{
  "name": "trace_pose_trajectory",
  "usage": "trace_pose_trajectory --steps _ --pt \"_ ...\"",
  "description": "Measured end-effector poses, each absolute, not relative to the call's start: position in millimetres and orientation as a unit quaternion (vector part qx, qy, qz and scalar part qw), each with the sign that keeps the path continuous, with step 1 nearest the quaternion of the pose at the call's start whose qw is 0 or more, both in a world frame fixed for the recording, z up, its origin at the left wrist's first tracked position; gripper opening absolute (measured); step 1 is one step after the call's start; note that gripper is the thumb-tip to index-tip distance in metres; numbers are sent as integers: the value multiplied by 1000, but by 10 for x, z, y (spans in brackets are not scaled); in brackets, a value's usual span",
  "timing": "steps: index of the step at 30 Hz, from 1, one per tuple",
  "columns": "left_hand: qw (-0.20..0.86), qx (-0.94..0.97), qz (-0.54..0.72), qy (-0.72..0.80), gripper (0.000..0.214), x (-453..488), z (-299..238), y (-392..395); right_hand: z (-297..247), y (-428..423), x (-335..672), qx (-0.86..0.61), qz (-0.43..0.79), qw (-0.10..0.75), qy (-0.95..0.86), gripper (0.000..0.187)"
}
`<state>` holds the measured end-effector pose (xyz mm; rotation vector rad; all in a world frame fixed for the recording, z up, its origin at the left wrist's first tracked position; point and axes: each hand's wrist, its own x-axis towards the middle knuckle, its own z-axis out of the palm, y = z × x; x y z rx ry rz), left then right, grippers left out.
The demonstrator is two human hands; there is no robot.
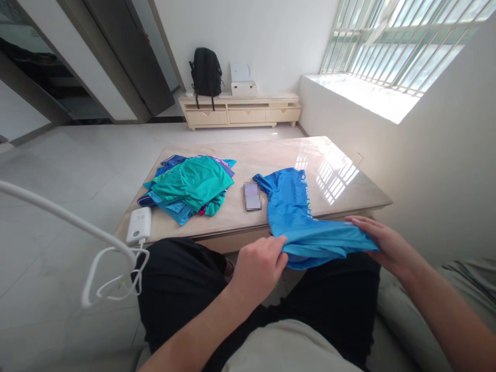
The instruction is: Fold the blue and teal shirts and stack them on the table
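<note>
A blue T-shirt (289,199) with white lettering along one edge lies partly on the table, and its near part hangs over the front edge above my lap. My left hand (261,261) is closed on the shirt's left near corner. At the right near corner, my right hand (382,240) pinches the fabric between thumb and fingers. The cloth between both hands is lifted and drawn into folds. Just left of the shirt lies a phone (252,196) with a blurred screen.
A pile of clothes (194,181), green on top, sits on the table's left side. A white power bank (138,225) with a cable is at the left front corner, beside a white curved tube (70,219). Beyond the table (240,150), a low cabinet (248,114) holds a black backpack (206,72).
</note>
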<state>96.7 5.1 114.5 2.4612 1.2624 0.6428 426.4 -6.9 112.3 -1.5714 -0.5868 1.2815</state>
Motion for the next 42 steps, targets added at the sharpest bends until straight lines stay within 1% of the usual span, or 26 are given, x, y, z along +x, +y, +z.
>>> trace_pose_trajectory --steps 2,3,5,7,9,12,13,15,18,20,23,27,30,32,34,37,39,42 --pt "168 867 170 438 34 1012 995 -113 825 -285 4257 -664 529 486 -208 30" --pt "194 864 150 439 36 1040 916 -172 682 -380 4243 -672 527 487 -183 30" --pt "273 841 135 447 38 1090 764 -244 431 -546 4198 -690 517 491 -126 28" --pt "377 793 157 452 38 1118 615 -265 254 -674 4136 -700 508 496 -81 27" --pt "513 698 202 457 33 1122 460 -268 160 -764 4067 -704 508 492 -71 26" --pt "713 475 255 449 24 1099 232 -301 152 -834 3963 -706 513 484 -63 23" --pt "751 409 266 445 27 1084 167 -324 170 -845 3932 -703 515 488 -54 21" --pt "783 325 283 448 35 1044 71 -386 208 -865 3880 -692 517 502 -34 19" --pt "789 272 299 462 43 952 15 -490 201 -937 3835 -692 513 507 -35 21" --pt "789 284 293 460 43 876 18 -558 135 -1032 3825 -702 505 501 -44 25" --pt "779 365 250 445 40 765 32 -655 4 -1215 3820 -723 486 488 -60 33" --pt "755 444 189 443 50 668 15 -735 -70 -1410 3783 -741 482 450 -128 47" --pt "727 499 159 445 55 630 -3 -737 -52 -1483 3710 -731 512 422 -158 57" --pt "673 574 152 441 57 612 -3 -723 -39 -1510 3652 -708 554 415 -143 62" --pt "611 647 155 430 60 601 7 -694 -27 -1515 3610 -684 596 405 -109 60" --pt "546 712 183 401 63 604 47 -569 13 -1434 3619 -662 634 397 -42 44" --pt "511 741 210 382 56 636 109 -375 80 -1272 3683 -640 643 422 -10 36" --pt "444 779 246 368 39 762 290 145 259 -813 3849 -604 629 489 -4 32"
